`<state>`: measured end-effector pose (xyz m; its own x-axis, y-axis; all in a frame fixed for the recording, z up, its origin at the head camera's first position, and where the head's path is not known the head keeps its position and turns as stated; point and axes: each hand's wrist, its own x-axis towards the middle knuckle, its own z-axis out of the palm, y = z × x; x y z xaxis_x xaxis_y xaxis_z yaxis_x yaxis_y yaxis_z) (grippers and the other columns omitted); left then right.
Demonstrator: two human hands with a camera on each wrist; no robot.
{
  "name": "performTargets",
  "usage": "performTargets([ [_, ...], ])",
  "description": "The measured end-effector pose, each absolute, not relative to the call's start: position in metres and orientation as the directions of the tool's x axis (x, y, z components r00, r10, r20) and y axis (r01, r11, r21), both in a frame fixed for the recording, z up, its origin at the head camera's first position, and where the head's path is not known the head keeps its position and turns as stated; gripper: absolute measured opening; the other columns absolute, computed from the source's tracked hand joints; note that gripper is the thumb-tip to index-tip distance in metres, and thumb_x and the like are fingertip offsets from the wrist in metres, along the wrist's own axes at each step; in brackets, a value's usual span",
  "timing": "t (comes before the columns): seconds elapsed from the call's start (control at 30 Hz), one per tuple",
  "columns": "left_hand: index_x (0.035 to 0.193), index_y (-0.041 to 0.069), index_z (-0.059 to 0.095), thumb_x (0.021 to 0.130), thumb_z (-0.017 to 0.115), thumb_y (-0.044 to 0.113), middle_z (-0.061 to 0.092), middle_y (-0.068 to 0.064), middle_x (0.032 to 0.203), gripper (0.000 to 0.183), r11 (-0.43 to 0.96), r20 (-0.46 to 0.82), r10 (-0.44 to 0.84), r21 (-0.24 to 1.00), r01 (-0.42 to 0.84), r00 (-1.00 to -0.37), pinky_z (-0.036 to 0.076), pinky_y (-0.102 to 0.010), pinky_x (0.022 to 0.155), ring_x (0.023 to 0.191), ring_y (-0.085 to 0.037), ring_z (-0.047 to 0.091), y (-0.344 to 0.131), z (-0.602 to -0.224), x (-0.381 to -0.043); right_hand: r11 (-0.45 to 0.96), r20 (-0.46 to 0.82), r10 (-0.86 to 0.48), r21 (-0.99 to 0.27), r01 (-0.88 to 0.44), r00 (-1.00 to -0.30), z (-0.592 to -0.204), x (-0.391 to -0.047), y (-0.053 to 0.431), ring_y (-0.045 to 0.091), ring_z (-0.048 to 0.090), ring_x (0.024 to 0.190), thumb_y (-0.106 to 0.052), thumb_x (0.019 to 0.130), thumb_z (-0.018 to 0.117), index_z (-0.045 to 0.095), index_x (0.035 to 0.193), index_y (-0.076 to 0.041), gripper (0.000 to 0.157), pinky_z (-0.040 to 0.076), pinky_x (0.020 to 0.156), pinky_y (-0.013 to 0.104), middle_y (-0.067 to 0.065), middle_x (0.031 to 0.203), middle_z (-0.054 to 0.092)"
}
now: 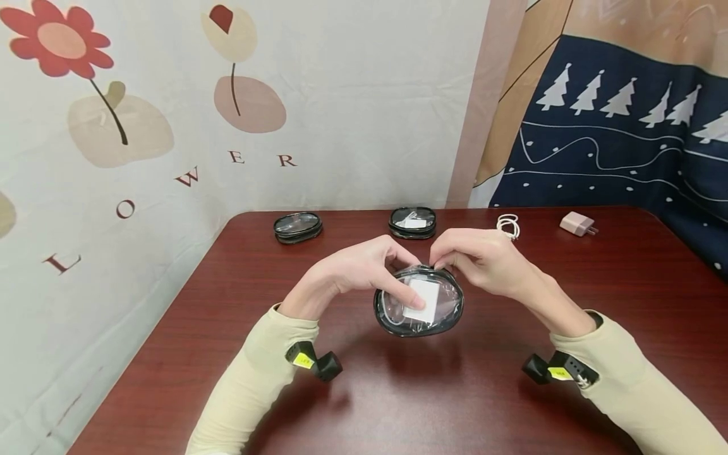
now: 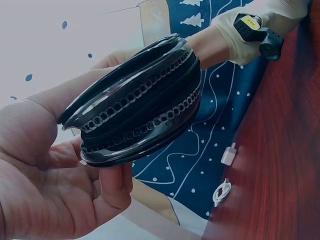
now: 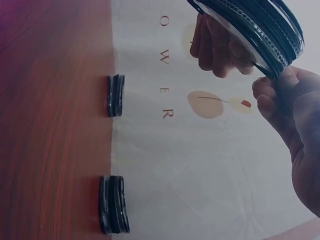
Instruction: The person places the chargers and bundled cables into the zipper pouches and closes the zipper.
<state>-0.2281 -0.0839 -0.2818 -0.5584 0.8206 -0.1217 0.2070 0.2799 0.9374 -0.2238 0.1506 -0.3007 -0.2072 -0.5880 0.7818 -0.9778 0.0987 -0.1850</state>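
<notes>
A clear oval zipper pouch (image 1: 451, 309) with black trim is held up above the table, its see-through face toward the head camera. Inside lie a white block (image 1: 429, 297) and a white cable (image 1: 391, 314). My left hand (image 1: 366, 268) grips the pouch from the left, thumb across the clear face and fingers behind. At its top edge, my right hand (image 1: 483, 259) pinches the rim between thumb and fingers; those fingertips hide whatever small part they hold. In the left wrist view the black zipper (image 2: 150, 107) runs along the pouch's side and looks closed.
Toward the table's back edge stand two similar pouches, a left one (image 1: 297, 226) and a middle one (image 1: 412, 222) with white contents. Right of them lie a coiled white cable (image 1: 508, 225) and a plug-in charger (image 1: 577, 224). Printed cloth (image 1: 364, 114) hangs behind the table.
</notes>
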Motion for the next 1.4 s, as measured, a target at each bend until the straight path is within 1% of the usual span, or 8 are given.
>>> performTargets([
  [0.4,0.097,0.004,0.073,0.082,0.082,0.008,0.069,-0.002,0.074,0.018,0.289,-0.105,0.808,0.928,0.236,-0.580,0.056,-0.027,0.066,0.066,-0.013,0.065,-0.082,-0.280,-0.228,0.113,0.759,-0.609,-0.204,-0.972,-0.230,-0.292,-0.225,0.158,0.008,0.063,0.081,-0.010,0.095,0.071,0.072,0.096,-0.009,0.003,0.051,0.075,0.014,0.000,0.088,0.070],
  [0.53,0.096,0.004,0.070,0.084,0.081,0.010,0.069,-0.002,0.075,0.016,0.288,-0.091,0.791,0.927,0.238,-0.605,0.056,-0.027,0.066,0.067,-0.013,0.065,-0.082,-0.279,-0.228,0.175,0.775,-0.584,-0.169,-0.970,-0.240,-0.288,-0.226,0.162,0.010,0.063,0.080,0.004,0.083,0.079,0.073,0.097,-0.009,0.020,0.051,0.076,0.015,-0.001,0.089,0.071],
  [0.67,0.095,0.006,0.069,0.085,0.080,0.011,0.069,-0.003,0.078,0.016,0.276,-0.061,0.752,0.933,0.230,-0.656,0.055,-0.027,0.070,0.072,-0.013,0.065,-0.083,-0.278,-0.229,0.229,0.797,-0.543,-0.163,-0.960,-0.265,-0.288,-0.227,0.165,0.011,0.063,0.079,-0.011,0.093,0.074,0.075,0.098,-0.007,0.007,0.049,0.075,0.014,0.001,0.090,0.072],
  [0.8,0.092,0.005,0.068,0.086,0.080,0.012,0.068,-0.005,0.078,0.016,0.247,-0.026,0.705,0.946,0.211,-0.709,0.055,-0.029,0.071,0.072,-0.015,0.064,-0.083,-0.278,-0.230,0.266,0.817,-0.494,-0.185,-0.946,-0.299,-0.287,-0.230,0.170,0.008,0.060,0.077,-0.030,0.100,0.064,0.075,0.099,-0.004,0.028,0.046,0.069,0.014,0.004,0.090,0.073],
  [0.93,0.100,0.004,0.070,0.086,0.079,0.013,0.070,-0.006,0.083,0.019,0.218,0.009,0.620,0.959,0.184,-0.785,0.057,-0.030,0.075,0.076,-0.016,0.066,-0.084,-0.278,-0.233,0.282,0.823,-0.457,-0.227,-0.932,-0.338,-0.284,-0.232,0.176,0.004,0.057,0.068,-0.004,0.090,0.076,0.074,0.102,-0.002,0.013,0.048,0.061,0.013,0.003,0.087,0.071],
  [1.07,0.104,0.003,0.070,0.086,0.078,0.013,0.070,-0.007,0.085,0.022,0.178,0.046,0.527,0.970,0.164,-0.848,0.055,-0.028,0.075,0.077,-0.016,0.066,-0.086,-0.278,-0.238,0.295,0.822,-0.428,-0.265,-0.918,-0.375,-0.283,-0.234,0.180,0.004,0.056,0.062,0.020,0.075,0.077,0.074,0.105,-0.001,0.037,0.049,0.057,0.014,0.003,0.083,0.069],
  [1.23,0.099,0.002,0.068,0.089,0.077,0.015,0.070,-0.007,0.080,0.019,0.129,0.090,0.462,0.977,0.167,-0.882,0.054,-0.028,0.073,0.071,-0.017,0.066,-0.090,-0.276,-0.244,0.323,0.785,-0.420,-0.339,-0.883,-0.455,-0.284,-0.236,0.180,0.009,0.058,0.061,0.017,0.080,0.075,0.072,0.110,-0.002,0.035,0.048,0.056,0.015,0.003,0.083,0.067],
  [1.4,0.100,0.001,0.068,0.092,0.074,0.014,0.071,-0.004,0.078,0.017,0.103,0.092,0.379,0.985,0.141,-0.921,0.051,-0.029,0.088,0.073,-0.015,0.068,-0.094,-0.276,-0.255,0.373,0.733,-0.420,-0.397,-0.838,-0.535,-0.284,-0.236,0.180,0.010,0.059,0.062,0.009,0.087,0.073,0.070,0.116,-0.006,0.032,0.048,0.056,0.016,-0.003,0.084,0.067],
])
